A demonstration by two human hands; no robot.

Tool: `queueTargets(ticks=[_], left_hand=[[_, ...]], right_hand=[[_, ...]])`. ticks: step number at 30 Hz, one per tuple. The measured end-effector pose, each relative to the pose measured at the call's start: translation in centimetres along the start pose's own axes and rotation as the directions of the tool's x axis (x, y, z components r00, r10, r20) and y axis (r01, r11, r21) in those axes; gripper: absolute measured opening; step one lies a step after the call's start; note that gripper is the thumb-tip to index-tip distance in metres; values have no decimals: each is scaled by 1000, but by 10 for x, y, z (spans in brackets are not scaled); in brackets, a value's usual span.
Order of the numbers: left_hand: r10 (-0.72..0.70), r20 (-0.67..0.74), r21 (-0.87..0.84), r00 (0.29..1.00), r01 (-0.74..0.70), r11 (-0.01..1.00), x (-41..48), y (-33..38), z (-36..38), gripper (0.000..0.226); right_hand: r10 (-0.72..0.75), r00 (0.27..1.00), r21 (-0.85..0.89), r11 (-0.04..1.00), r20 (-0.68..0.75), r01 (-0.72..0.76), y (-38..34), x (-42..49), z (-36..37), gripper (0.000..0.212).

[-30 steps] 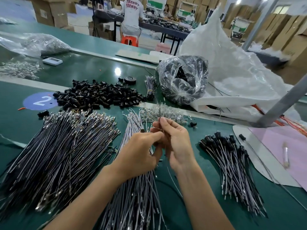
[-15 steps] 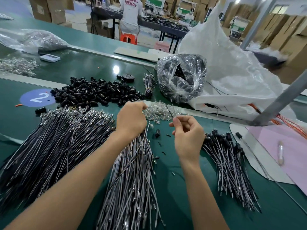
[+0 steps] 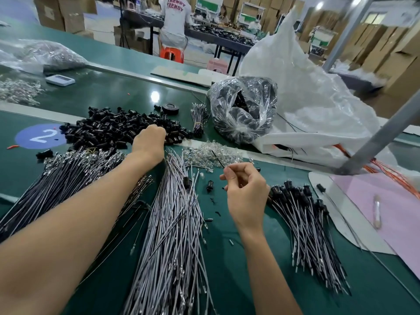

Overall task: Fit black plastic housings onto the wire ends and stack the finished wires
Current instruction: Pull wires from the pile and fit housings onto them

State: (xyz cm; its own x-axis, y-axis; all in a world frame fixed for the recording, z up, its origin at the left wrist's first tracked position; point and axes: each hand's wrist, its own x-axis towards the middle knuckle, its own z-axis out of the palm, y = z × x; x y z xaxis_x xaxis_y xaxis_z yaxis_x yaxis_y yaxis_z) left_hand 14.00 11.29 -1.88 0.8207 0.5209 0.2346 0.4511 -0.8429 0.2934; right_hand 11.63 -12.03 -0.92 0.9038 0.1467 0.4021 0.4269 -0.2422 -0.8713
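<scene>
While the left hand (image 3: pixel 148 138) reaches far forward, its curled fingers sink into the heap of black housings (image 3: pixel 118 128) on the green desk (image 3: pixel 238 264); whether that grip has closed on a housing I cannot tell, since the fingertips are hidden. The right hand (image 3: pixel 246 192) hovers above the desk nearer the body, its thumb and forefinger pinched on a thin dark wire (image 3: pixel 217 159) that slants up and to the left. Below the left forearm lies a large fan of dark wires (image 3: pixel 59 185), and between the two arms a long pile of pale grey wires (image 3: pixel 172 235). To the right of the right hand rests the stack of finished wires (image 3: pixel 304 226), black housings at their far ends. A scatter of small clear parts (image 3: pixel 211 154) lies just beyond the right hand. Farther back sit a clear bag of black parts (image 3: pixel 243 110) and a big white bag (image 3: pixel 313 94).
</scene>
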Motion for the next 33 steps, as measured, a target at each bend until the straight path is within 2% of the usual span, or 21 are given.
queueTargets(ticks=[6, 10, 13, 15, 16, 18, 20, 22, 26, 33], left_hand=[[-88, -57, -216, 995, 73, 974, -1, -14, 2, 8], [-125, -28, -263, 992, 113, 958, -6, -12, 2, 7], [-134, -101, -489, 986, 68, 869, -6, -4, -11, 15], [-122, -99, -693, 988, 20, 721, -15, 4, -29, 16], [-111, -60, -805, 992, 17, 592, -24, 8, -38, 13], [-62, 81, -965, 995, 94, 243, -51, 15, -51, 9], [-3, 222, -975, 975, 222, -22, -81, 15, -56, 18], [13, 312, -939, 950, 310, -148, -107, 12, -51, 28], [-31, 354, -914, 935, 338, -224, -126, 13, -37, 41], [-44, 197, -973, 979, 190, -133, -127, 19, -32, 32]], right_hand=[[-3, 1000, 5, 1000, 9, 3, 0, 1, 0, 19], [-2, 999, 8, 1000, 38, 2, 1, 0, 1, 12], [-2, 999, 16, 1000, 45, 2, 1, -1, 1, 11], [-3, 999, 33, 999, 46, 1, 1, -1, 0, 14], [-4, 999, 45, 999, 47, 2, 0, -1, 0, 15], [-15, 999, 71, 997, 49, 12, -1, -1, -1, 16], [-42, 997, 67, 997, 59, 38, -3, -1, -1, 17], [-76, 994, 41, 996, 84, 73, -4, -2, 0, 16], [-117, 985, 4, 993, 124, 117, -6, -4, 2, 8], [-176, 976, -55, 981, 126, 184, -6, -5, 2, 4]])
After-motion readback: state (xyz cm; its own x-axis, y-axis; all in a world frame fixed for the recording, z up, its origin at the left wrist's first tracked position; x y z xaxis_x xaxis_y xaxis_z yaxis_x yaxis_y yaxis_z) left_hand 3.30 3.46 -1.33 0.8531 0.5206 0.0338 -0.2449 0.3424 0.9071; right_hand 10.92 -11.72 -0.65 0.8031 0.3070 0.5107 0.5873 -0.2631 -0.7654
